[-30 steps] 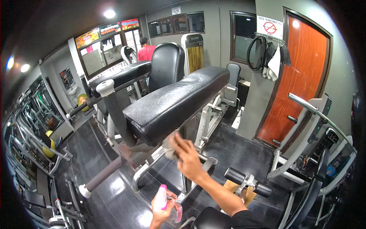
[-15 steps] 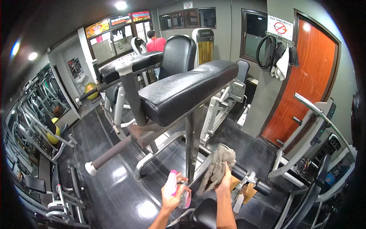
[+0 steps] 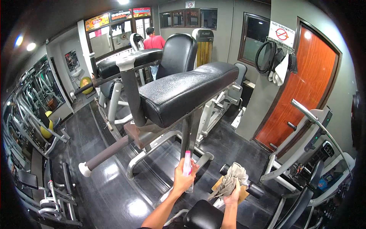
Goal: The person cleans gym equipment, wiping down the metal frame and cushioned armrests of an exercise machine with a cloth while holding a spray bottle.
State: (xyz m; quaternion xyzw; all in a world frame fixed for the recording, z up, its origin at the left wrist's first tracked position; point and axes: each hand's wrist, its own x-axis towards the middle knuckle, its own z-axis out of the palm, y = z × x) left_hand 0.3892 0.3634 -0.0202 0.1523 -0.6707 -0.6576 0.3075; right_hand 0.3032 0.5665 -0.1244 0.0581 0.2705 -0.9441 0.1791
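Note:
My left hand is wrapped round a clear spray bottle with a pink and white top, held upright near the steel post of the exercise machine. To its right, my right hand grips a crumpled grey-beige cloth in front of the black foam rollers. Above both hands lies the long black padded armrest of the machine. A black seat shows below, between my forearms.
A second armrest and a backrest stand beyond. A person in a red shirt is at the back. A padded handle juts out left. More machines stand at right near an orange door.
My left hand has moved up and right with the bottle, which now stands more upright. My right hand and the cloth have moved down and right. The view has shifted slightly.

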